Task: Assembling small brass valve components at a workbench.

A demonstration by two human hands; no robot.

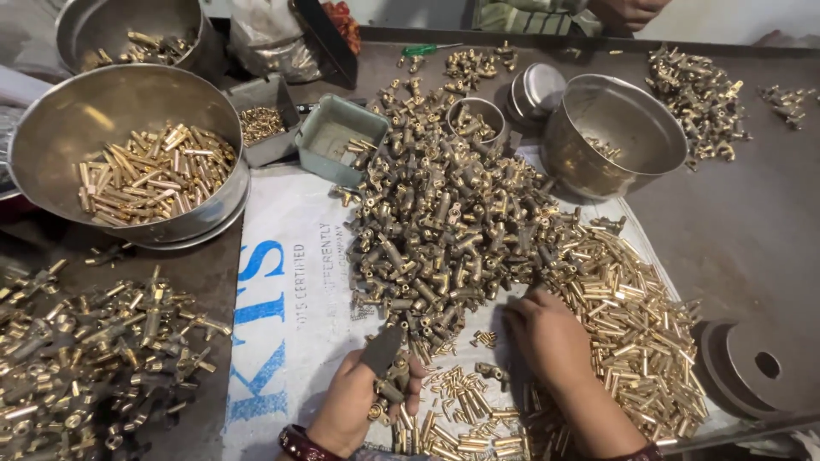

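Left hand nearest, fingers closed around brass fittings, right hand flat among small brass tubes, fingers spread, white sack with blue lettering lying flat on worktop

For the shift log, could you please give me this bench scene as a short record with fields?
left hand: holds a dark brass fitting
right hand: palm down on small brass tubes
centre pile: dark T-shaped fittings on a white sack
big bowl: far left, holds brass tubes
second bowl: far right, nearly empty
grey tray: behind the pile
left pile: more fittings
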